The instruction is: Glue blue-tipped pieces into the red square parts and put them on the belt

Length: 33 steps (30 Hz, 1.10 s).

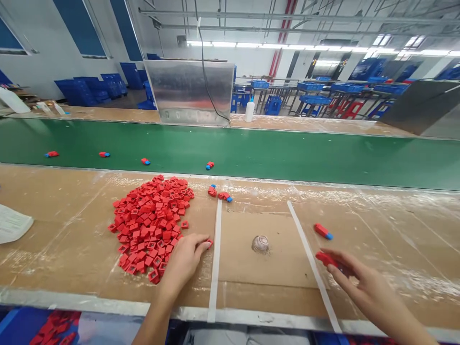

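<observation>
A heap of small square red plastic pieces (149, 225) lies on the cardboard-covered bench (72, 258), left of centre. My left hand (183, 261) rests just right of the heap, its fingertips pinching one red piece (209, 244). My right hand (366, 287) is shut on a longer red plastic part (326, 259), whose far end is partly hidden by my fingers. Just beyond that hand lies a red part with a blue tip (323, 231). A small round dish (260, 243) sits between two white tape strips (215, 258).
A green conveyor belt (230, 155) runs beyond the bench, carrying several red-and-blue parts (104, 154). More such parts (224, 196) lie at the bench's far edge. A sheet of paper (12, 223) lies at the left. Behind the belt stand a steel panel (189, 91) and a white bottle (249, 110).
</observation>
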Available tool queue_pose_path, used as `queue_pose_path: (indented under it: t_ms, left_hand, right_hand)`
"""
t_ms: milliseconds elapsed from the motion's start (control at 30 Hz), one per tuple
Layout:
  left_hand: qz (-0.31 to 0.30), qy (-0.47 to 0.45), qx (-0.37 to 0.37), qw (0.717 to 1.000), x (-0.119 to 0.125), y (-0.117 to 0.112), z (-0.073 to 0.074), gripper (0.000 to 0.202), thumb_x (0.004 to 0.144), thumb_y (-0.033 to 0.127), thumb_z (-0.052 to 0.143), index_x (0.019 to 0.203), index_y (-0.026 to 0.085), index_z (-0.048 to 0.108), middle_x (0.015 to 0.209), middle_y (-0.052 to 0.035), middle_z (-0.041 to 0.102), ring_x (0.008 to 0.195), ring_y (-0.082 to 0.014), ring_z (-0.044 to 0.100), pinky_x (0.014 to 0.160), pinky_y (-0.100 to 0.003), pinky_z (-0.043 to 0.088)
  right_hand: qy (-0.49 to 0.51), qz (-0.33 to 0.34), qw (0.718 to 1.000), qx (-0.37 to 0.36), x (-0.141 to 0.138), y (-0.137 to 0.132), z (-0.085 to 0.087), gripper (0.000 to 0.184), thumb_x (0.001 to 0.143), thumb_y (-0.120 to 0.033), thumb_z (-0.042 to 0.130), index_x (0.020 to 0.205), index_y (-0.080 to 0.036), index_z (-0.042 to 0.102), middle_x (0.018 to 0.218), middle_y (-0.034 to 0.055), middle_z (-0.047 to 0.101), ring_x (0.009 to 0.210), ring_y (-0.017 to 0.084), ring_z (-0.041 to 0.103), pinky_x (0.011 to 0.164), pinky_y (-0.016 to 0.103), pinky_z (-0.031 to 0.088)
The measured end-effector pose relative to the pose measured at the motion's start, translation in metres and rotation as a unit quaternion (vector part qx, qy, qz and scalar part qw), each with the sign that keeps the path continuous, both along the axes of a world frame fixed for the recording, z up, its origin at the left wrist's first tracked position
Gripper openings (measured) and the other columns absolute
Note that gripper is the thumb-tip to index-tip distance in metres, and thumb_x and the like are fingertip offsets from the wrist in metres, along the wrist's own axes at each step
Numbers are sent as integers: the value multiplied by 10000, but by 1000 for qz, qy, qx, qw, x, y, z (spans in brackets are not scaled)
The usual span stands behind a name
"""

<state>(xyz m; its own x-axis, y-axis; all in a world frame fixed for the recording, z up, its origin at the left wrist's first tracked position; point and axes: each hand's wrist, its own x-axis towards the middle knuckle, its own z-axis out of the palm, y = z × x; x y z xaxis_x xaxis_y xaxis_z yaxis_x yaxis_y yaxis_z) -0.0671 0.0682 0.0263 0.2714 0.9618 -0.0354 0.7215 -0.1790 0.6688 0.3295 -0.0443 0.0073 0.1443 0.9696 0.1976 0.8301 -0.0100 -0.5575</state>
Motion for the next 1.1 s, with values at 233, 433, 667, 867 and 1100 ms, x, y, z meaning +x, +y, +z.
queue_pose_path:
  t_ms: [233,433,667,867,1100]
  left_hand:
    - [-20,-3,69,997,23,-16,-5,82,883,195,529,855,210,604,860,-22,595,740,-202,585,712,-315,440]
    - [-3,-2,98,995,27,-31,-20,90,912,173,498,838,211,533,804,-7,554,741,-204,553,677,-310,394]
    - [-11,-175,1,984,31,-36,-15,203,901,251,582,1072,227,689,932,-32,619,790,-175,579,703,-286,439]
    - [-16,-386,-186,904,66,-42,-14,321,863,285,648,1179,255,695,1044,-45,602,890,-167,612,797,-279,501]
    - [29,-471,-253,845,80,-59,-27,286,853,302,677,1129,241,720,907,-20,630,803,-160,676,816,-298,539]
  right_hand:
    - [69,6,997,-39,13,-36,-12,380,892,-499,534,1105,-214,667,1076,92,720,925,268,692,788,361,571]
    - [87,36,994,-48,3,-24,-8,341,932,-462,504,1120,-214,646,1088,90,706,963,263,678,830,390,563]
    - [61,96,993,-37,-23,5,14,265,960,-407,503,1121,-243,636,1095,69,682,940,236,658,824,374,547]
    - [52,157,986,-20,-54,40,35,214,990,-311,471,1144,-245,604,1072,64,646,921,202,629,799,339,527]
    - [-10,184,982,40,-75,56,40,234,989,-237,479,1207,-222,562,1114,84,638,1008,216,625,835,342,518]
